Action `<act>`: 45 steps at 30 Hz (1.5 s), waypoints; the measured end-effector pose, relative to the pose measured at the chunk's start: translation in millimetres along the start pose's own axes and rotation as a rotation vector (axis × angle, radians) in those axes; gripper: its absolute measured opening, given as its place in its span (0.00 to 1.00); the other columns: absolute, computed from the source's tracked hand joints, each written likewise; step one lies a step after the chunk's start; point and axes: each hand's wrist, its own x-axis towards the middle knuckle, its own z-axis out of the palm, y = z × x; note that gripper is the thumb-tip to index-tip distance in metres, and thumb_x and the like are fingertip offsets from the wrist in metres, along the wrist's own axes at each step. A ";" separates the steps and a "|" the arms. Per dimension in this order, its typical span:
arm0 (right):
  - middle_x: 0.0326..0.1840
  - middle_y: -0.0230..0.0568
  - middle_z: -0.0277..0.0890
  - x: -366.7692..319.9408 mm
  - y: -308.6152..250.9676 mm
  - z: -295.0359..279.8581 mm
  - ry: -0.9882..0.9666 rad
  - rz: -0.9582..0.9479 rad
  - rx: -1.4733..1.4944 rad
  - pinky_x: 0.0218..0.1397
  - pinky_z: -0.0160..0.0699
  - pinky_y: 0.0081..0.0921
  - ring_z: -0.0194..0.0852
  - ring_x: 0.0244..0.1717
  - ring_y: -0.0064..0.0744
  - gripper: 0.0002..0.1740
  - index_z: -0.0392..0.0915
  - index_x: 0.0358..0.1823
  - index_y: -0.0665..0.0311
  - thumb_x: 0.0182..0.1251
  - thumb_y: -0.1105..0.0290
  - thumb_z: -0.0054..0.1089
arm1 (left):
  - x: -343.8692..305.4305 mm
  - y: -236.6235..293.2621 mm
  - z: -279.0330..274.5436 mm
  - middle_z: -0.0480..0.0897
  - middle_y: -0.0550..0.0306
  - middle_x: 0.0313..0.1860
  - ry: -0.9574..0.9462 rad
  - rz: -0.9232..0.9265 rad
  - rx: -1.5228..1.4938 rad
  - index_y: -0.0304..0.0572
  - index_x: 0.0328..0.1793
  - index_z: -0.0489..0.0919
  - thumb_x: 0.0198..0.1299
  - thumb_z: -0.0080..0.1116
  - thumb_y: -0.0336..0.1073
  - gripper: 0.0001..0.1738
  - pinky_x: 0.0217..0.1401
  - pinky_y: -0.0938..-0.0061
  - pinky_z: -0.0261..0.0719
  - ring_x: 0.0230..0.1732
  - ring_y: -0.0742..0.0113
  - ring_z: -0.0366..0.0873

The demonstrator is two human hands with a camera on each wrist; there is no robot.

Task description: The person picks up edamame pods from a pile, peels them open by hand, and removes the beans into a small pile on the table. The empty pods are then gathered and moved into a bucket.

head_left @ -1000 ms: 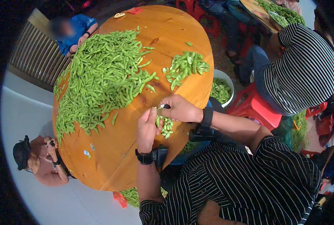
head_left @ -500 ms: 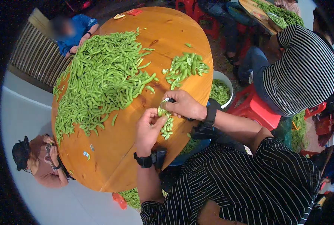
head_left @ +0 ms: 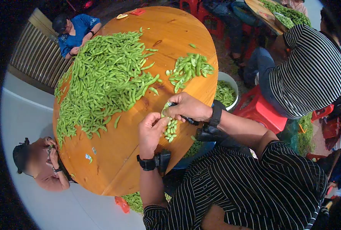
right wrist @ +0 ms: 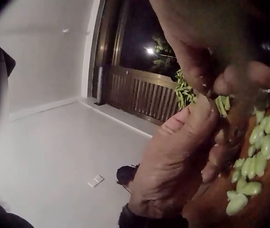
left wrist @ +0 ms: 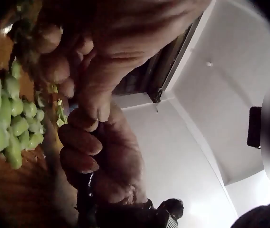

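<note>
In the head view my left hand (head_left: 149,132) and right hand (head_left: 189,108) meet over the near edge of the round wooden table (head_left: 118,163). Their fingertips pinch a green bean pod (head_left: 164,109) between them, mostly covered by the fingers. A slim black thing (head_left: 189,120) sticks out below my right palm; its kind cannot be told. Just below the fingers lies a small heap of shelled green beans (head_left: 171,130), pale and plump in the left wrist view (left wrist: 18,123). In the right wrist view, my left hand (right wrist: 173,161) is thumb to fingertips with the right.
A large pile of bean pods (head_left: 105,76) covers the table's far left. Opened pods (head_left: 191,69) form a smaller pile near the right edge. A white bucket (head_left: 233,86) of pods stands beside the table, next to a red stool (head_left: 262,111). People sit around.
Both hands shifted slightly right and the right hand moved up, with the pod showing between them. Since half a second ago they have hardly moved, and less of the pod shows.
</note>
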 end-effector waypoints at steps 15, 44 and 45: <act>0.17 0.25 0.70 3.7 8.2 2.7 0.039 -0.009 0.101 0.17 0.63 0.13 0.64 0.15 0.13 0.07 0.76 0.27 0.63 0.59 0.69 0.63 | 5.2 -10.2 -4.6 0.78 0.60 0.28 -0.177 -0.101 -0.515 0.36 0.41 0.77 0.70 0.48 0.36 0.10 0.23 0.82 0.68 0.21 0.77 0.72; 0.36 0.52 0.77 -17.4 -27.3 -19.0 0.455 -0.388 -1.170 0.39 0.77 0.44 0.78 0.37 0.54 0.17 0.76 0.44 0.65 0.58 0.60 0.60 | 9.2 0.6 -4.0 0.80 0.60 0.35 0.039 -0.027 -0.470 0.35 0.49 0.77 0.66 0.55 0.33 0.11 0.30 0.83 0.71 0.31 0.77 0.76; 0.34 0.51 0.77 -22.3 -26.8 -11.1 0.376 -0.435 -1.168 0.38 0.77 0.44 0.78 0.36 0.53 0.19 0.76 0.43 0.65 0.59 0.58 0.61 | 9.2 4.6 -1.8 0.81 0.59 0.36 0.013 -0.033 -0.496 0.35 0.49 0.77 0.66 0.55 0.33 0.10 0.30 0.83 0.71 0.32 0.76 0.76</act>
